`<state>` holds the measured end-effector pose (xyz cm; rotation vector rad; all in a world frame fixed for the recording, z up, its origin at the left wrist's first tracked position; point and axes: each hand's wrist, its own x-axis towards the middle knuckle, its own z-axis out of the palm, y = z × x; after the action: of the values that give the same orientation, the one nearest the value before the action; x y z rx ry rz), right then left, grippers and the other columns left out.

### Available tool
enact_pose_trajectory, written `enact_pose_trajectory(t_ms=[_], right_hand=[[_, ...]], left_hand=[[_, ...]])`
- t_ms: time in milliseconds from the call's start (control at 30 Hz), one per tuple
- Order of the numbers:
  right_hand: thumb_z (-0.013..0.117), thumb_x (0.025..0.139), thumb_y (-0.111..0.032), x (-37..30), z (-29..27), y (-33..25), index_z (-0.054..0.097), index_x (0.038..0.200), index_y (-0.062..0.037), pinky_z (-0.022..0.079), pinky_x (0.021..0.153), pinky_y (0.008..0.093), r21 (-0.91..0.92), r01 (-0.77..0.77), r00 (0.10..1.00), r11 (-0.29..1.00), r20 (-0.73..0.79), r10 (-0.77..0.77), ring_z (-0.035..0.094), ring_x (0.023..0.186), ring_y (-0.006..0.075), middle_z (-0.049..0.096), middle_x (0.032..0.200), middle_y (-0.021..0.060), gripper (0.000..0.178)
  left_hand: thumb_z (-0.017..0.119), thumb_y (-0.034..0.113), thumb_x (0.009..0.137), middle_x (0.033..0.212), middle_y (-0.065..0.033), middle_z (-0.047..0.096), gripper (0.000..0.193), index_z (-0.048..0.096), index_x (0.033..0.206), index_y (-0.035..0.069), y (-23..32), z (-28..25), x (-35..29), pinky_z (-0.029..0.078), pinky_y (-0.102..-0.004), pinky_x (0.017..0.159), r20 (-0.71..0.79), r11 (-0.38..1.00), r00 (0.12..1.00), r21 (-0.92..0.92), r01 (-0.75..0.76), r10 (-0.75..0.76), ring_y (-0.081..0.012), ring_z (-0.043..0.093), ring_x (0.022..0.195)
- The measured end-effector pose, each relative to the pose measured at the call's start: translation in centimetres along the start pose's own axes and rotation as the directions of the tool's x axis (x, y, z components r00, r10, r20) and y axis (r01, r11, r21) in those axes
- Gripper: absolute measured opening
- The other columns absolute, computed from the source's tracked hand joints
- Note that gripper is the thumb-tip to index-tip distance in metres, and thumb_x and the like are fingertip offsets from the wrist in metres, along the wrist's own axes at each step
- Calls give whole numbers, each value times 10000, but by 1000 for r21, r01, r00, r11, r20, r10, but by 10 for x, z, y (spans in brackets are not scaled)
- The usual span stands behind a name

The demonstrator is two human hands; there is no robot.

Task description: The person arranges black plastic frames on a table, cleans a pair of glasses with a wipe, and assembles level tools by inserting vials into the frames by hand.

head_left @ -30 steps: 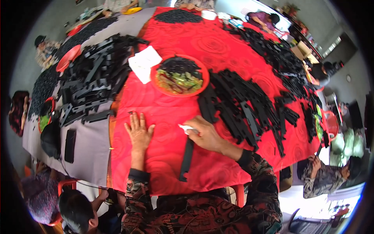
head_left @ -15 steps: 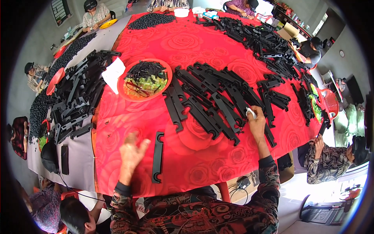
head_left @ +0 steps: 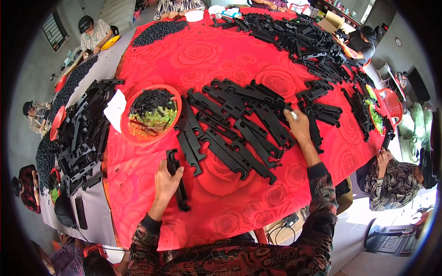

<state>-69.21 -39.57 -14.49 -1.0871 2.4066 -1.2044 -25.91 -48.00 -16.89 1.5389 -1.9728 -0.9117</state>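
My left hand point(head_left: 166, 180) rests on a long black plastic bar point(head_left: 178, 181) lying on the red rose-patterned tablecloth point(head_left: 221, 207), fingers closing on its upper end. My right hand point(head_left: 297, 125) reaches out to the right side of a spread of black plastic bars point(head_left: 239, 124) and holds a small white object against them. Both forearms wear dark patterned sleeves.
An orange bowl point(head_left: 133, 138) with small black and green parts sits left of the bars, a white paper point(head_left: 115, 109) beside it. More black parts are heaped at the left point(head_left: 85, 138) and far right point(head_left: 299, 41). Several other people sit around the table.
My left hand has dropped from the air onto the single black bar. My right hand stays at the right end of the pile. The view has shifted further over the table.
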Motion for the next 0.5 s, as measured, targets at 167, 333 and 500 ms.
enact_pose_trajectory(t_ms=[167, 333, 500], right_hand=[[630, 749, -229, 83, 25, -7, 593, 822, 1, 462, 702, 418, -116, 184, 978, 976, -72, -193, 622, 796, 343, 626, 833, 226, 244], [534, 746, -171, 144, 63, 12, 628, 937, -16, 456, 833, 435, -264, 111, 993, 958, 79, -93, 584, 954, 386, 618, 957, 248, 263], [492, 756, -213, 149, 93, 27, 607, 984, 34, 440, 838, 449, -404, 193, 975, 894, 184, -127, 575, 949, 404, 604, 959, 276, 356]], left_hand=[[639, 239, 773, 631, -188, 567, 305, 523, 858, -30, 16, 14, 42, 430, -410, 535, 19, 1000, 999, 8, 30, -30, -321, 595, 599], [584, 295, 822, 640, -230, 553, 356, 492, 863, -46, 6, 27, 57, 424, -446, 563, -66, 999, 998, 47, 2, 1, -393, 587, 646], [556, 305, 845, 674, -253, 558, 369, 451, 919, -41, 21, 33, 68, 426, -468, 600, -1, 995, 996, -32, 91, -91, -434, 582, 699]])
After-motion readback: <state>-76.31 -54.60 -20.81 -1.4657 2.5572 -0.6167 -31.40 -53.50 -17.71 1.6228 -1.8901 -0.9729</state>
